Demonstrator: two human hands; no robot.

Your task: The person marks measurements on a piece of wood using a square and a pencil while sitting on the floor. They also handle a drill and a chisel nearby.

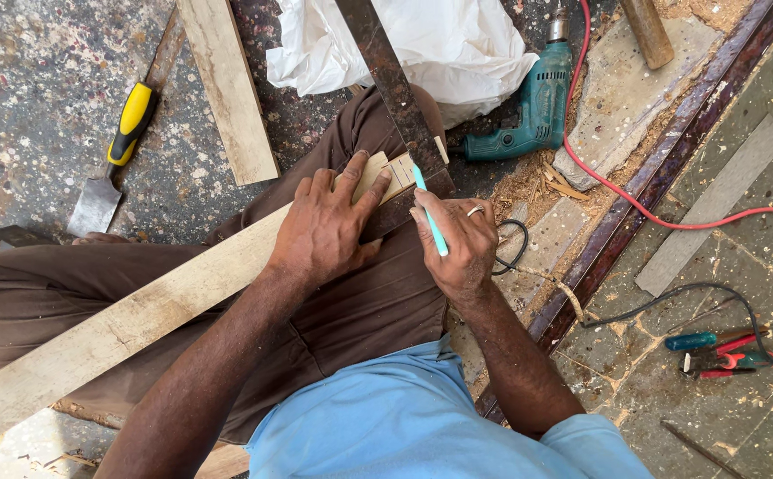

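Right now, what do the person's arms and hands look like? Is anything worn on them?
Both forearms are bare down to the hands. Short light blue sleeves of a shirt end above the elbows. The right hand wears a thin silver-coloured ring on one finger. The left hand shows no ring, glove or watch. No bands or straps show on either wrist.

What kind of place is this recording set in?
Most likely an informal carpentry work area on a floor. A wooden plank lies across the seated person's lap, a chisel and a teal power drill lie on the ground, and wood shavings are scattered nearby.
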